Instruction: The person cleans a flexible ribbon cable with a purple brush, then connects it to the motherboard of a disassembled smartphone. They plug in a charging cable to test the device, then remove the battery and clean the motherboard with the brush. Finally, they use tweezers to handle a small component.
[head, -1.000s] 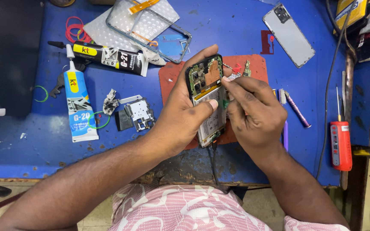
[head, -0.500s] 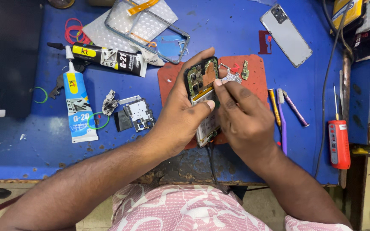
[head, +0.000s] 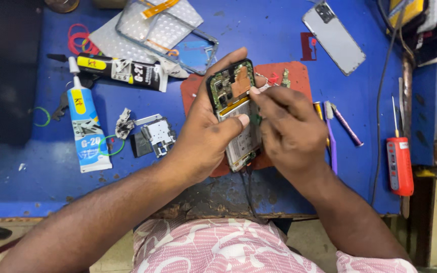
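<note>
An opened phone (head: 232,96) with its back off shows a green circuit board and a pale battery. My left hand (head: 206,136) grips it from the left, thumb lying across the battery. It is held just above a red-brown work mat (head: 294,76). My right hand (head: 289,131) rests against the phone's right edge, its fingertips pinched at the board near the top right. Whether those fingers hold a small tool or part is hidden.
On the blue bench lie a white glue tube (head: 86,124), a black glue tube (head: 120,70), a metal bracket part (head: 155,135), a clear phone frame (head: 165,30), a grey back cover (head: 334,36), a red screwdriver (head: 399,164) and purple tools (head: 332,136).
Both hands and the phone have drifted slightly left over the mat. My right fingertips have shifted up to the phone's top right edge.
</note>
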